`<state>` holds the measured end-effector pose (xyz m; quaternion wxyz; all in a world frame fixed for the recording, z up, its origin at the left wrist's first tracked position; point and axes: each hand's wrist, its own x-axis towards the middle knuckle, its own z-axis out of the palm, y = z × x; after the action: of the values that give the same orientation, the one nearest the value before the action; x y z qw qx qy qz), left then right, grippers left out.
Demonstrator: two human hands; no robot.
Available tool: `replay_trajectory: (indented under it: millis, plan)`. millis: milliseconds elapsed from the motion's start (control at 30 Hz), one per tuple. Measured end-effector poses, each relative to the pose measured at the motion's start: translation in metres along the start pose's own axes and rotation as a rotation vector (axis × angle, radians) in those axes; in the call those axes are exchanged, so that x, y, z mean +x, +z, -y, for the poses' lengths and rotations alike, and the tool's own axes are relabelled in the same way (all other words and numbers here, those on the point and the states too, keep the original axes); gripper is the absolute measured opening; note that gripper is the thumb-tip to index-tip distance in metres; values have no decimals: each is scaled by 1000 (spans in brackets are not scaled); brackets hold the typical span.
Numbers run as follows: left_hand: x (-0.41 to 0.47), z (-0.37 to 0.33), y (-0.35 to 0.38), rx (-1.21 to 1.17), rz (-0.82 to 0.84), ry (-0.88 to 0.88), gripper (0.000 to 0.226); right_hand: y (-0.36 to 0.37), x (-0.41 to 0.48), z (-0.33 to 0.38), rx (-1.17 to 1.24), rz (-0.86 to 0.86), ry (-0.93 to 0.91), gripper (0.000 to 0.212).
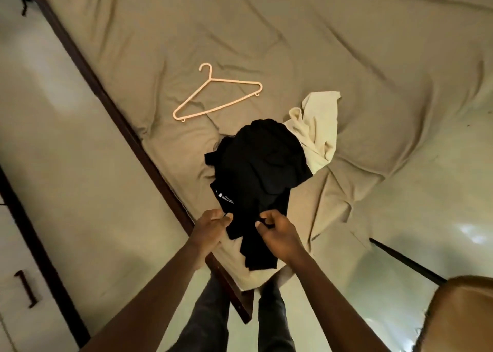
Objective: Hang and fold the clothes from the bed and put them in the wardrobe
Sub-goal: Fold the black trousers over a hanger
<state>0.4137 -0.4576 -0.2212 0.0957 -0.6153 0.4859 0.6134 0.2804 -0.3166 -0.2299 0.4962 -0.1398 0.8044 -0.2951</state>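
Hands point(212, 227) point(278, 235) partly under bunched black garment point(261, 165)

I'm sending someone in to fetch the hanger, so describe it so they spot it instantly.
Look at the big bed with the beige sheet. On it, beyond and left of the black garment and cream cloth, lies one hanger. It is the only rigid, thin pale-pink outline among soft fabrics.

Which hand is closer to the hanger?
Left. The left hand grips the black garment nearly straight below the hanger; the right hand grips it too, further off to the right.
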Motion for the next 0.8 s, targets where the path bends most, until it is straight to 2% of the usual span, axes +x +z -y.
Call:
replay_trajectory:
  millis: [133,267,333,433,500,567,600,667,700,733,800]
  plan:
    - [102,-30,2,-77,-109,27,53,5,66,13,28,-84,8,27]
    - [191,-54,9,-219,-139,-113,50,-6,144,38,-101,-399,-90,36]
    - [203,-60,13,-187,-194,-102,36,-21,175,60,-154,-501,-64,44]
    - [193,-64,7,-63,-303,61,14,-36,203,88,-187,-572,-1,45]
    - [174,-65,-3,-131,-285,164,9,-35,209,103,-210,-536,-32,39]
    - [155,-67,-14,-217,-229,260,10,-24,206,125,-171,-419,-45,36]
    - [143,-69,-18,-219,-210,331,11,-15,200,135,-112,-328,-17,41]
    - [120,-74,-25,-151,-173,497,15,5,186,155,11,-123,82,67]
    - [109,-76,-29,-96,-143,580,16,16,177,163,51,-51,139,80]
    - [99,-78,-32,-50,-109,650,15,24,171,168,78,-25,174,82]
    - [83,-80,-38,-14,-8,720,13,32,162,174,115,-105,186,57]
